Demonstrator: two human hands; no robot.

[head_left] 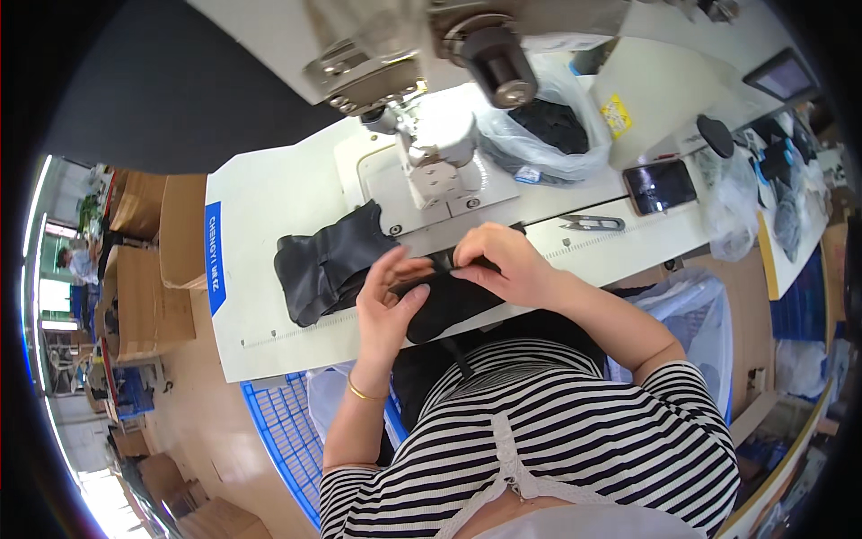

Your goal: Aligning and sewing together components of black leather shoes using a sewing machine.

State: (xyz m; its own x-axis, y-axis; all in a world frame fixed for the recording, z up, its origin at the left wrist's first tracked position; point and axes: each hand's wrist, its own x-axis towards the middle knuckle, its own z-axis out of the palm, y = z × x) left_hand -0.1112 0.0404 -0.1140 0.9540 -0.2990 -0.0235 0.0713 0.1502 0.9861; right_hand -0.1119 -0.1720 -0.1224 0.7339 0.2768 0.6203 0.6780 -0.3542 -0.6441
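Black fabric [453, 310] lies at the front edge of the white sewing machine table, partly hidden under my hands. My right hand [503, 263] pinches its upper edge between thumb and fingers. At the fabric's left side is my left hand [388, 301], fingers stretched out and thumb apart; whether the fingertips touch the cloth I cannot tell. Left of that hand, a folded pile of smooth black pieces [328, 263] rests on the table. Just beyond my hands stands the sewing machine's needle and presser area [435, 175], lit brightly.
Thread snips [593, 223] and a dark phone [660, 187] lie to the right. Behind them sits a clear plastic bag [588, 166] with black pieces inside. Blue baskets [283, 431] stand below the table's front edge. Cardboard boxes [148, 301] are on the floor at left.
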